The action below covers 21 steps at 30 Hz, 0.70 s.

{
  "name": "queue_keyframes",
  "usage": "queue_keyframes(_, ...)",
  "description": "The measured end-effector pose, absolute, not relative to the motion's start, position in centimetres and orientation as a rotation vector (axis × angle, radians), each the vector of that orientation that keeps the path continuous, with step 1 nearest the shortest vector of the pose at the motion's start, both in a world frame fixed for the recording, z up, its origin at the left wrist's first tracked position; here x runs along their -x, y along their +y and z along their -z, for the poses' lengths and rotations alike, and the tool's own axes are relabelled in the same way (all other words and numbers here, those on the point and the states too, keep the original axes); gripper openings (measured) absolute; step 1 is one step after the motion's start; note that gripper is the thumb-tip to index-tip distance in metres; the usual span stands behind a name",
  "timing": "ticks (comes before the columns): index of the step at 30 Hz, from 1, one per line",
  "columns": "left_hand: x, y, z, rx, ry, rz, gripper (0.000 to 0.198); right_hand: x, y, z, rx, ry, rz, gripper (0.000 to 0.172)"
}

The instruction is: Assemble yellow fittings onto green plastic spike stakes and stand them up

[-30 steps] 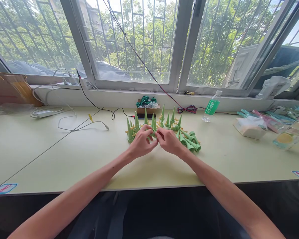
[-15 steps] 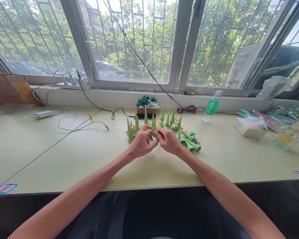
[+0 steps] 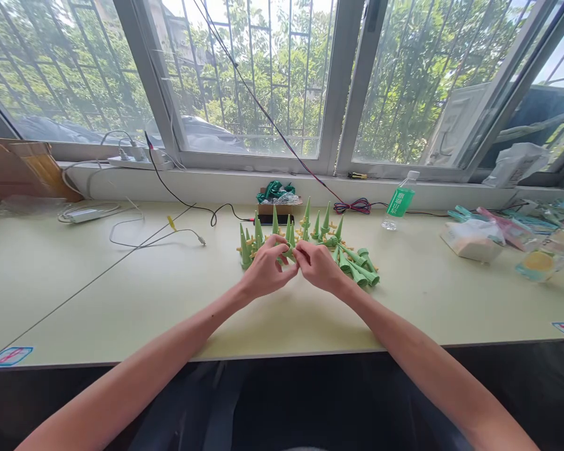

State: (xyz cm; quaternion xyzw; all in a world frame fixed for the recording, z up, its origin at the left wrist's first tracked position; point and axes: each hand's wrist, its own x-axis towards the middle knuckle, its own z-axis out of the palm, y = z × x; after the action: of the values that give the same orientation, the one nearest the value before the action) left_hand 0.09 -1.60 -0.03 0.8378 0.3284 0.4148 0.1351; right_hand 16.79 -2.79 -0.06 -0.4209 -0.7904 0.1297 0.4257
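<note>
My left hand [image 3: 270,266] curls its thumb and fingers around a green plastic cone [image 3: 288,250], mostly hidden by the fingers. My right hand [image 3: 317,266] pinches at the right side of that same piece, its fingertips meeting the left hand's; any small part between them is too hidden to make out. Behind and left of the hands, several green cones [image 3: 244,247] stand upright with yellowish pegs near their bases. More upright cones [image 3: 326,220] are behind the right hand. Beside the right wrist lies a loose pile of green cones [image 3: 360,269], hollow ends showing.
A small cardboard box [image 3: 278,208] with green wrapping and a black phone [image 3: 275,220] sit behind the cones. A water bottle [image 3: 399,203] stands at the back right. Cables [image 3: 155,233] lie on the table's left side. A tissue pack [image 3: 472,241] rests at right.
Almost nothing differs. Both hands stay in the same place with the same grip on the green cone.
</note>
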Motion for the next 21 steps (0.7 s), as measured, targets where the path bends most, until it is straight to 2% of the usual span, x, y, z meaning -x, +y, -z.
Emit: queue_keyframes(21, -0.07, -1.67, 0.0, -2.417, 0.955, -1.18, 0.014, -16.76, -2.86, 0.05, 1.053, -1.977, -0.332, 0.021)
